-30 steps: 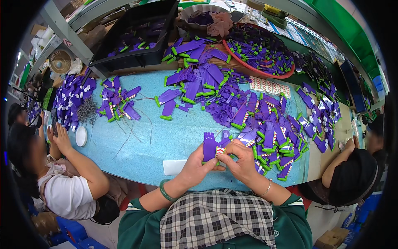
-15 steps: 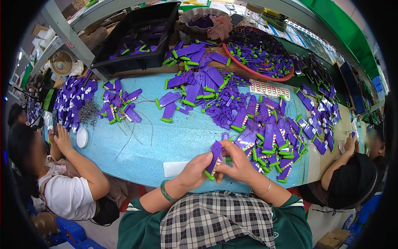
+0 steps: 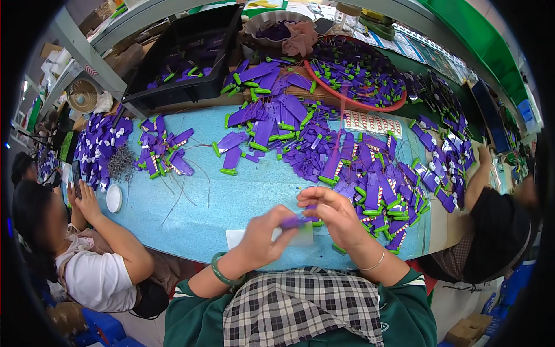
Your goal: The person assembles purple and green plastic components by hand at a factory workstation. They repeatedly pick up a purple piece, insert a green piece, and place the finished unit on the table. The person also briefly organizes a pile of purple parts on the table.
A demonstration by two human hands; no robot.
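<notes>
A purple piece (image 3: pixel 292 222), smeared by motion, is pinched between the thumb and fingers of my left hand (image 3: pixel 261 238). Just to the right is my right hand (image 3: pixel 340 220), its fingers bent but apart near the end of that piece. A little purple shows by its thumb, partly hidden. Under the hands lies a white strip (image 3: pixel 236 237) on the blue tabletop (image 3: pixel 185 225). Purple pieces with green ends and striped stickers (image 3: pixel 373 194) are heaped beside my right hand. Beyond the hands spreads a pile of small purple parts (image 3: pixel 306 153).
A black bin (image 3: pixel 173 92) and a red-rimmed basket (image 3: pixel 361 104) of purple-green parts stand at the back. A striped sticker sheet (image 3: pixel 373 124) lies before the basket. At left are a white cup (image 3: pixel 114 197) and a person holding a phone (image 3: pixel 77 178); another person (image 3: pixel 491 231) sits at right.
My hands have drawn apart. The purple piece has swung from upright to roughly level in my left hand, and my right fingers have come off its face. The person at right has reached forward.
</notes>
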